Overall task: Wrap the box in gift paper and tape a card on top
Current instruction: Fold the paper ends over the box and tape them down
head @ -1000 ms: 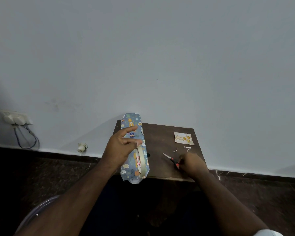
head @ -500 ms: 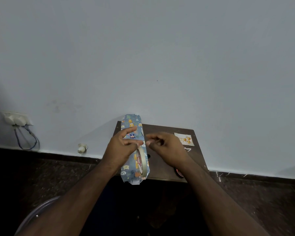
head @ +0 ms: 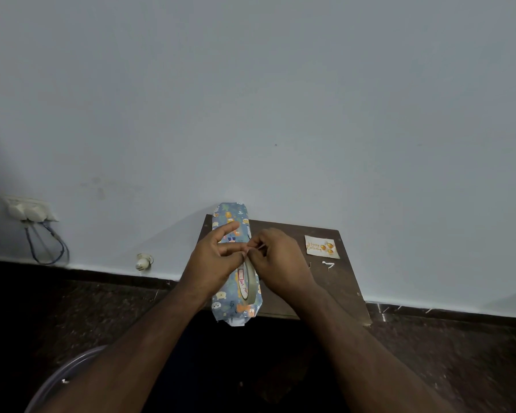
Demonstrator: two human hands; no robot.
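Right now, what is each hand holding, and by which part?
The left hand grips the tape roll at its top rim. The right hand pinches at the same spot, seemingly the tape's free end.

The left hand [head: 213, 260] and right hand [head: 277, 263] covered the box's [head: 231, 305] middle and the upper part of the tape roll [head: 248, 283]. Whether the right fingers [head: 258, 244] pinched the tape's end was too small to tell. The card's [head: 321, 247] lettering was blurred. The bench's [head: 334, 293] near edge lay partly behind the forearms.

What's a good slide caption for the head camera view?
Both hands pick at a tape roll over the wrapped box; birthday card waits on the table.
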